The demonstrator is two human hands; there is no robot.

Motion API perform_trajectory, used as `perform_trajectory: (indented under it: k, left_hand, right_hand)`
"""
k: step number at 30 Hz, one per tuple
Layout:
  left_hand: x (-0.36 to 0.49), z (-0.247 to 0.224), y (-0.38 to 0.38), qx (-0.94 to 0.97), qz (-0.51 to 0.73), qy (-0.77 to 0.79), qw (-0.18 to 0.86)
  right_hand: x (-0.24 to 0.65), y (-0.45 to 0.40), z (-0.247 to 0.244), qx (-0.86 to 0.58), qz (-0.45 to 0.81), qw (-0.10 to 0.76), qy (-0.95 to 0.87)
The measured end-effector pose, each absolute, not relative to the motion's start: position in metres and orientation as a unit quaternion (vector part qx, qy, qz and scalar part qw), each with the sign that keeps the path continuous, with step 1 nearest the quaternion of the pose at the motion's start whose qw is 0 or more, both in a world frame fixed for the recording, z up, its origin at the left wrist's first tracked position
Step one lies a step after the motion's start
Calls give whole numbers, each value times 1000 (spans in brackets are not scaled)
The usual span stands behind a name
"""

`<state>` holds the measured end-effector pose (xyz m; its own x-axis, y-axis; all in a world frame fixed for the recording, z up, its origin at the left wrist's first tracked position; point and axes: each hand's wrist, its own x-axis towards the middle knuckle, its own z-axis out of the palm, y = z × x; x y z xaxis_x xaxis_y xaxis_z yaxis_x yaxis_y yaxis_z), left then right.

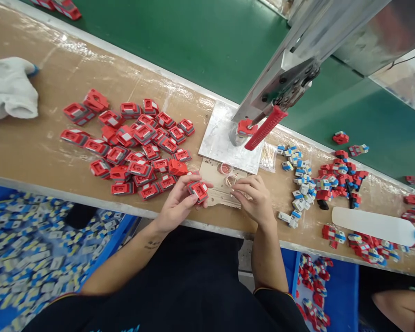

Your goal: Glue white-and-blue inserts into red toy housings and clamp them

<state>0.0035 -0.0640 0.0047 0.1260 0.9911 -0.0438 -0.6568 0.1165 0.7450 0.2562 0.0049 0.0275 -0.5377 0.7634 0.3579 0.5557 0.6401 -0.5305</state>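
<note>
My left hand (180,198) is closed round a red and grey plastic toy part (198,191), its hollow side facing up. In a pinch, my right hand (254,196) holds a thin cotton swab (230,183) over a small round clear dish (231,179). Beside that dish stands another round dish (225,168) with something reddish in it. Both dishes are on a piece of cardboard (216,184) in front of me. To the left of my left hand lies a heap of similar red parts (138,161).
A press with a red handle (266,128) stands on a metal plate (212,138), a red part under it. A bag of cotton swabs (268,157), blue-white parts (300,184) and a white bottle (373,225) lie right. Blue bins (121,240) flank me; a green conveyor (180,41) runs behind.
</note>
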Motion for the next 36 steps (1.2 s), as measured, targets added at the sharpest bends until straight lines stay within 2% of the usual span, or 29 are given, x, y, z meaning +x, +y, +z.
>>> perform_trajectory:
  k: [11, 17, 22, 26, 30, 33, 36]
  left_hand:
    - [11, 3, -66, 395, 552, 403, 613]
    - [11, -1, -64, 479, 540, 451, 524]
    - [11, 0, -59, 520, 508, 474, 497]
    - [14, 1, -55, 479, 533, 472, 515]
    - [12, 2, -47, 481, 564, 432, 513]
    - [10, 2, -43, 531, 557, 418, 483]
    - [13, 2, -45, 533, 560, 386, 504]
  right_hand:
    - [240, 15, 24, -438, 172, 324, -821]
    - [239, 14, 23, -437, 189, 333, -814]
    - [239, 15, 24, -448, 186, 320, -814]
    - [236, 17, 23, -436, 193, 316, -820]
    - [237, 15, 29, -421, 199, 372, -803]
    - [238, 6, 44, -445, 206, 473, -732]
    - [232, -8, 58, -431, 254, 565, -657]
